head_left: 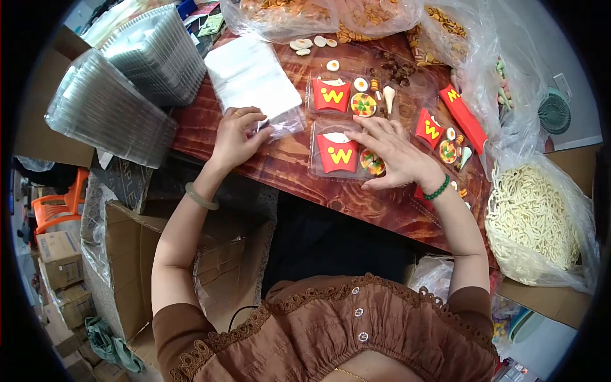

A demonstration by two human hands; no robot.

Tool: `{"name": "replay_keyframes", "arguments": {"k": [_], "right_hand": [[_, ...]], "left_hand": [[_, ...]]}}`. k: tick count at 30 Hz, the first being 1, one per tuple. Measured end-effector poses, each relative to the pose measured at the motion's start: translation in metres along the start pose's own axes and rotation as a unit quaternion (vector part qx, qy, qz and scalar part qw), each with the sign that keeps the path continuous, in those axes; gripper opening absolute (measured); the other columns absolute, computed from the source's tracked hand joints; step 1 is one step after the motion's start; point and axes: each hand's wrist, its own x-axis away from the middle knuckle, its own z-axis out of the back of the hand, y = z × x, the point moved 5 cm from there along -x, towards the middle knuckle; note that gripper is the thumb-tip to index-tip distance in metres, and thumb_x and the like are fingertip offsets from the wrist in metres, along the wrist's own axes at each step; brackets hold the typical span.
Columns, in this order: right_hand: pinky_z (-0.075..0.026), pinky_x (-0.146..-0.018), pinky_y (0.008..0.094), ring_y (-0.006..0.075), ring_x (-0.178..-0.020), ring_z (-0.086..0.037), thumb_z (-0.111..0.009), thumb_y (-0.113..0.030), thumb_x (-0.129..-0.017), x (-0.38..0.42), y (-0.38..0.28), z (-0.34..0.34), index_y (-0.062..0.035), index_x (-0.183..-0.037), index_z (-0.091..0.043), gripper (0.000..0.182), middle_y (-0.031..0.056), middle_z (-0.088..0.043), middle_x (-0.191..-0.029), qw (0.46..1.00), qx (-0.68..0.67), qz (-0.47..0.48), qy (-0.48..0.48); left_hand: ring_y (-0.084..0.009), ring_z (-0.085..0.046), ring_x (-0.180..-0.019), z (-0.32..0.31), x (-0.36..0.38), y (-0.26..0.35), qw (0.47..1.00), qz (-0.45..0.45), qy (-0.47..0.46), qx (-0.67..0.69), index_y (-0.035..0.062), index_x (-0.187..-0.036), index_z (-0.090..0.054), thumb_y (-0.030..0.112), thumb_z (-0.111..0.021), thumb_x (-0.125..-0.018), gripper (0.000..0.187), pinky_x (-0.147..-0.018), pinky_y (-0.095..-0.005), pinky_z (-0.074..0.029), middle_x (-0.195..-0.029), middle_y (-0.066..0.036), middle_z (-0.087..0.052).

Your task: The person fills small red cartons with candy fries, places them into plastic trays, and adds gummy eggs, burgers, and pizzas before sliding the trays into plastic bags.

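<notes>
My left hand (238, 137) rests at the lower edge of a stack of clear plastic bags (254, 79), its thumb and fingertips apart over a loose fold of film. My right hand (404, 153) lies spread over the right side of a clear plastic tray (312, 167), partly hiding what is in it. That tray holds a red fries box (337, 156) with a yellow logo and a small toy pizza (372, 162). Just behind it, a second filled tray has another red box (331, 95), a pizza (363, 105), a fried egg (361, 84) and an ice-cream cone (389, 99).
Nested clear trays (111, 108) stand in tall stacks at left. Bags of small orange pieces (375, 25) line the back. More red boxes (464, 118) and small toy foods lie at right, beside a bag of cream-coloured strands (534, 216). An open carton (133, 267) is below left.
</notes>
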Motion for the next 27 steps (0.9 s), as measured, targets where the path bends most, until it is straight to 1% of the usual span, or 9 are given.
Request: {"name": "replay_keyframes", "arguments": {"k": [9,12,15,17,20,21,23,25,27], "right_hand": [[-0.018,-0.106,0.0508,0.037,-0.136,-0.025,-0.073,-0.056,-0.064,0.004,0.003,0.008,-0.0183,-0.14,-0.04,0.091,0.0173,-0.03,-0.147,0.998,0.045,-0.025,-0.022],[-0.016,-0.107,0.051,0.0369,-0.137,-0.024,-0.071,-0.059,-0.065,0.004,0.007,0.007,-0.0187,-0.139,-0.041,0.09,0.0176,-0.03,-0.147,0.998,0.017,-0.05,-0.025],[-0.016,-0.107,0.0506,0.036,-0.136,-0.025,-0.069,-0.06,-0.068,0.003,0.01,0.009,-0.0188,-0.139,-0.041,0.087,0.0167,-0.03,-0.147,0.998,0.025,-0.059,-0.022],[-0.017,-0.107,0.0498,0.0346,-0.134,-0.028,-0.069,-0.052,-0.073,0.001,0.008,0.012,-0.0186,-0.138,-0.043,0.078,0.0148,-0.032,-0.146,0.998,0.037,-0.052,0.0],[-0.02,-0.105,0.0493,0.0335,-0.131,-0.033,-0.07,-0.045,-0.076,-0.021,0.004,0.018,-0.0181,-0.136,-0.045,0.071,0.013,-0.034,-0.145,0.997,0.015,-0.057,0.044],[-0.027,-0.102,0.0483,0.0321,-0.125,-0.039,-0.069,-0.033,-0.079,-0.036,-0.003,0.025,-0.0166,-0.134,-0.047,0.062,0.012,-0.036,-0.144,0.996,0.007,-0.025,0.08],[-0.033,-0.099,0.0464,0.0302,-0.121,-0.043,-0.067,-0.022,-0.08,-0.079,-0.014,0.028,-0.0161,-0.132,-0.048,0.056,0.0114,-0.038,-0.141,0.992,0.006,0.013,0.125],[-0.036,-0.098,0.0435,0.0285,-0.119,-0.045,-0.064,-0.011,-0.08,-0.123,-0.024,0.02,-0.0193,-0.133,-0.047,0.056,0.0102,-0.042,-0.138,0.98,0.095,0.048,0.17],[-0.037,-0.096,0.042,0.0265,-0.117,-0.047,-0.064,-0.011,-0.079,-0.163,-0.018,-0.001,-0.0194,-0.126,-0.053,0.048,0.0087,-0.047,-0.132,0.962,0.172,0.085,0.192]], "left_hand": [[-0.0273,-0.055,-0.098,-0.012,0.007,-0.016,0.998,0.06,0.021,0.002,0.005,-0.083,-0.07,0.017,-0.076,-0.073,0.017,-0.083,-0.0371,-0.047,-0.098,-0.009,-0.064],[-0.0259,-0.059,-0.092,-0.005,0.007,-0.015,0.992,0.047,0.103,-0.059,0.0034,-0.08,-0.07,0.016,-0.075,-0.075,0.014,-0.078,-0.036,-0.048,-0.096,-0.009,-0.065],[-0.0219,-0.063,-0.081,-0.005,0.0,-0.027,0.988,0.122,0.05,0.075,0.0016,-0.083,-0.07,0.016,-0.073,-0.077,0.016,-0.071,-0.0342,-0.05,-0.095,-0.009,-0.065],[-0.0165,-0.064,-0.069,-0.004,-0.005,-0.028,0.974,0.178,0.014,0.142,0.0007,-0.085,-0.069,0.015,-0.07,-0.08,0.015,-0.062,-0.0297,-0.05,-0.088,-0.008,-0.066],[-0.0115,-0.062,-0.066,-0.002,-0.012,-0.042,0.965,0.229,-0.01,0.127,0.0007,-0.088,-0.069,0.015,-0.066,-0.084,0.015,-0.058,-0.0256,-0.049,-0.083,-0.005,-0.067],[-0.0115,-0.062,-0.066,-0.001,-0.015,-0.043,0.965,0.229,-0.01,0.126,0.0007,-0.088,-0.069,0.015,-0.066,-0.084,0.015,-0.058,-0.0256,-0.049,-0.083,-0.005,-0.067],[-0.0095,-0.06,-0.066,-0.004,-0.017,-0.047,0.914,0.333,-0.073,0.221,-0.0003,-0.092,-0.069,0.017,-0.065,-0.086,0.019,-0.057,-0.0238,-0.047,-0.08,-0.004,-0.067],[-0.0089,-0.059,-0.067,0.0,-0.021,-0.048,0.912,0.328,-0.085,0.232,-0.0005,-0.093,-0.069,0.018,-0.065,-0.086,0.02,-0.058,-0.0241,-0.048,-0.08,-0.004,-0.067],[-0.0084,-0.059,-0.067,0.002,-0.025,-0.05,0.911,0.322,-0.095,0.242,-0.0007,-0.094,-0.068,0.019,-0.065,-0.086,0.022,-0.058,-0.0245,-0.048,-0.081,-0.004,-0.067]]}}
